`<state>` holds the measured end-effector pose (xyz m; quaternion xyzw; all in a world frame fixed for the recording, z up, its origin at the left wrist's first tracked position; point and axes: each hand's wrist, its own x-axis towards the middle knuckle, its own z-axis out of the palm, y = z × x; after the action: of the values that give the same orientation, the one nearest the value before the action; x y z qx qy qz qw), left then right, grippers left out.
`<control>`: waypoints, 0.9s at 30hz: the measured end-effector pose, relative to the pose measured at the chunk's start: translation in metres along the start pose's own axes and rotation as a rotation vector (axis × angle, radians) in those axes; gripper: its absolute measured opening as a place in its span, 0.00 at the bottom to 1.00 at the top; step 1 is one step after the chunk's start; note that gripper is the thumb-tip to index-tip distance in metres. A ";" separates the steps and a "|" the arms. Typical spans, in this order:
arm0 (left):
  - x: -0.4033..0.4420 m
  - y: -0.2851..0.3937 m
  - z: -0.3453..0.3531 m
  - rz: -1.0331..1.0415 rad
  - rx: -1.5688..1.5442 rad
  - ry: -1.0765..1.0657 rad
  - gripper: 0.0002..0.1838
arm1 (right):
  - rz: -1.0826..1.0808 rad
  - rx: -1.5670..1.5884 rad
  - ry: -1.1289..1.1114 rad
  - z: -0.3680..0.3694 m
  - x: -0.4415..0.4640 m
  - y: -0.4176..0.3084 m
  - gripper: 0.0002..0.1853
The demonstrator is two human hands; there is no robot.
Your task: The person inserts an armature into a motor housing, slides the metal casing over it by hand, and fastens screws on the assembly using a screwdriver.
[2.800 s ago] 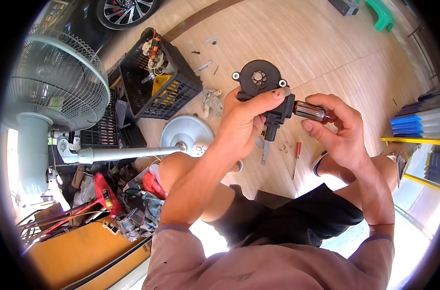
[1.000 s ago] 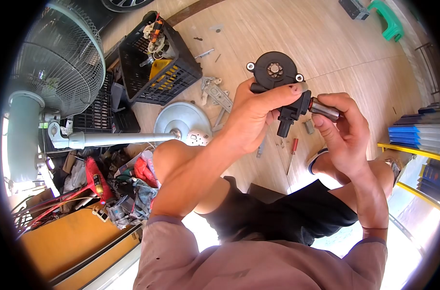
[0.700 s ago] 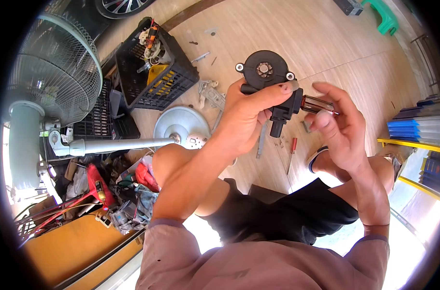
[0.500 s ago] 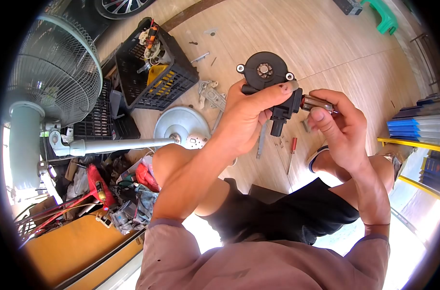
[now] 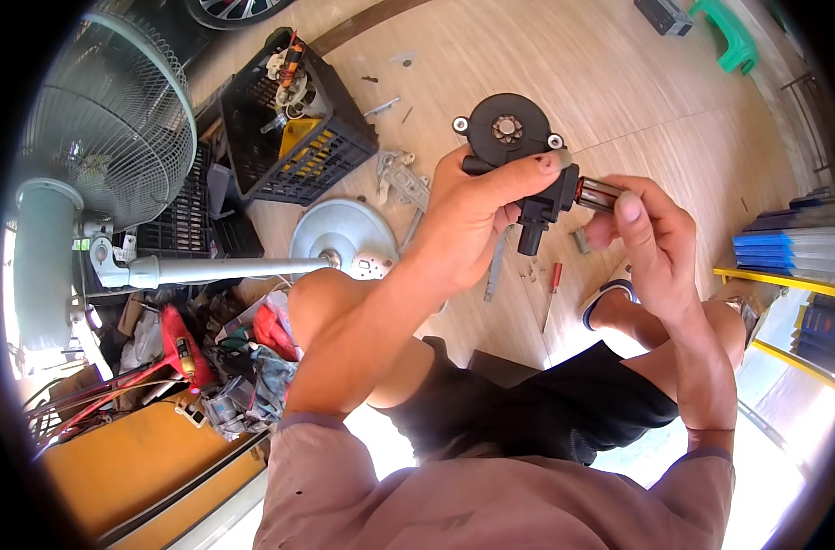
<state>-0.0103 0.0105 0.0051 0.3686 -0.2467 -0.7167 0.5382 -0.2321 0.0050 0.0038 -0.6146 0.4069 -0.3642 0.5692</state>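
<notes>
My left hand [image 5: 477,206] is closed round a black gear-motor housing [image 5: 525,147], its thumb pressed across the front. The round gear case has a toothed metal hub in its middle and metal-lined screw eyes at its sides; a black connector socket [image 5: 529,238] points down. From the housing's right side sticks out a silvery, slotted cylinder with a reddish part near the housing, which looks like the motor armature [image 5: 599,193]. My right hand [image 5: 656,234] pinches its outer end between thumb and fingers. How deep it sits inside is hidden.
A red-handled screwdriver [image 5: 553,291] and metal parts [image 5: 403,179] lie on the floor. A black crate [image 5: 312,165] stands upper left, with a standing fan [image 5: 105,128] beside it. Cluttered rags and tools [image 5: 243,367] fill the lower left. Stacked blue packs [image 5: 764,247] sit on a right-hand rack.
My right thumb and fingers have shifted on the outer end of the armature, and more of its slotted side shows. The housing stays in my left hand, nearly unmoved.
</notes>
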 end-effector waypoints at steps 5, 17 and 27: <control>0.001 0.000 -0.003 -0.019 0.003 -0.014 0.15 | -0.121 -0.110 0.074 0.012 0.000 -0.002 0.19; -0.001 0.000 -0.001 -0.009 0.042 -0.015 0.14 | -0.056 -0.142 -0.096 -0.009 0.001 -0.002 0.21; -0.001 0.002 -0.003 0.007 0.017 -0.006 0.14 | -0.090 -0.007 -0.022 0.007 0.001 -0.013 0.18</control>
<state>-0.0068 0.0112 0.0051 0.3702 -0.2555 -0.7136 0.5370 -0.2243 0.0076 0.0159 -0.6382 0.3738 -0.3815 0.5544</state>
